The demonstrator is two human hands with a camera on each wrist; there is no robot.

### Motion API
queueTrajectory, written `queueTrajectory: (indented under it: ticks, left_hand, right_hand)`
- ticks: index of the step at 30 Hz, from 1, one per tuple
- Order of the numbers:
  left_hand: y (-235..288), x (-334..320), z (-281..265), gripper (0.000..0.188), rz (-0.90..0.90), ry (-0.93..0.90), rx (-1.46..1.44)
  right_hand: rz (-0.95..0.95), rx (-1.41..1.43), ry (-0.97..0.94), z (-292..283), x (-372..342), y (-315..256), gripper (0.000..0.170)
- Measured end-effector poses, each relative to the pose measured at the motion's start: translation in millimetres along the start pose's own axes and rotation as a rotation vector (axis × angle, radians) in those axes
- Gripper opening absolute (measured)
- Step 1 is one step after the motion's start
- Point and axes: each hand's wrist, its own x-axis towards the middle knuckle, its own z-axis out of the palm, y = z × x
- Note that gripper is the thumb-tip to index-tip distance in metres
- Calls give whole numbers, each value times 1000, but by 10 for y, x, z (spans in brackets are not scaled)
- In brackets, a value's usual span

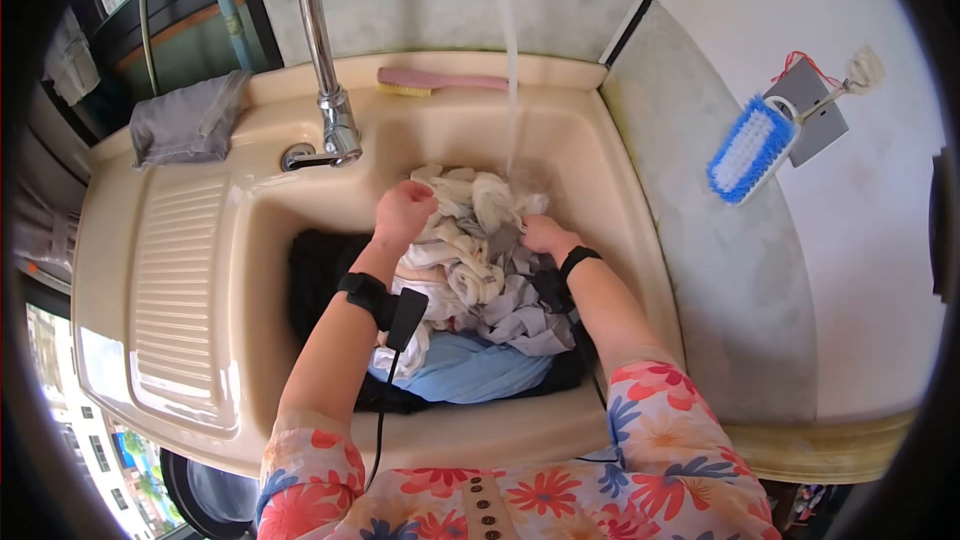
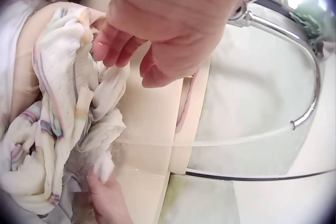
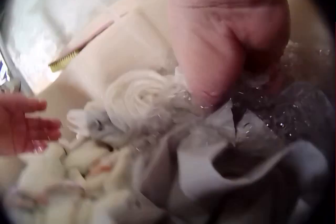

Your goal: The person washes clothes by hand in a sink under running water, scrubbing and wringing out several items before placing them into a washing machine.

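Mixed laundry pile (image 1: 460, 275), crumpled, visibly wet in parts, lying in sink basin (image 1: 632, 240)
From the pile's centre, head view: cream-white pieces (image 1: 455, 230) at 12 o'clock, twisted and bunched, one coiled, some bearing thin coloured stripes; grey fabric (image 1: 525, 315) at 4 o'clock, loosely folded, edges raised; light blue cloth (image 1: 465, 370) at 6 o'clock, spread fairly smooth; black fabric (image 1: 318, 275) at 9 o'clock, showing again below the blue, against the near wall
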Motion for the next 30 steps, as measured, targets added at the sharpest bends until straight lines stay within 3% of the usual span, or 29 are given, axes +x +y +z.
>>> queueTrajectory:
  ticks: [1,2,4,5,6,7,8,9,11,12,14,15,17,18,20,21,23,26,28,30]
  left_hand:
    - [8,-26,-9,30,55,-12,144]
    - [8,-48,-8,30,49,-11,143]
    - [18,-63,8,40,370,-19,418]
    - [20,-77,46,40,368,-17,414]
    - [-12,-73,114,46,470,-47,467]
    - [-77,-28,180,51,573,-76,521]
    - [-172,52,240,56,564,-178,556]
    - [-157,41,236,56,560,-176,553]
    - [-153,-39,201,60,248,-315,674]
    - [-183,-15,167,60,243,-319,682]
    - [-252,23,96,56,198,-340,665]
    - [-259,16,80,56,198,-339,661]
    - [-206,24,63,70,177,-377,703]
    - [-146,6,53,70,181,-374,694]
    - [52,-83,48,70,128,-396,737]
    - [146,-121,80,70,131,-399,734]
    - [330,-170,186,73,424,-265,651]
    - [408,-86,455,69,542,-163,483]
    - [413,-21,465,66,466,-228,488]
    - [387,62,401,63,382,-288,494]
  right_hand:
    - [7,-96,-148,31,10,16,35]
    - [88,-146,-290,-393,-228,-298,40]
    - [123,-269,-372,-636,-135,-248,44]
    - [161,-388,-449,-707,-116,-227,48]
    - [162,-394,-448,-776,-158,-308,48]
    - [45,-473,-173,-854,-224,-444,52]
    - [-74,-544,100,-877,-248,-573,56]
    - [-77,-546,97,-775,-162,-680,56]
    - [-302,-323,155,-426,43,-847,60]
    - [-303,-313,153,-365,54,-809,60]
    - [-42,-225,-50,-309,17,-642,55]
    - [-42,-230,-51,-303,-19,-549,55]
    - [43,-391,-261,-369,-87,-382,43]
    - [46,-400,-259,-455,-109,-382,43]
    - [-188,-272,-230,-729,-186,-448,27]
    - [-216,-107,-235,-962,-288,-540,24]
    - [-279,206,-251,-1436,-498,-738,19]
    - [-319,463,-258,-1943,-856,-1008,17]
    - [-327,571,-249,-2122,-996,-1028,17]
    - [-284,450,-120,-2236,-1098,-884,19]
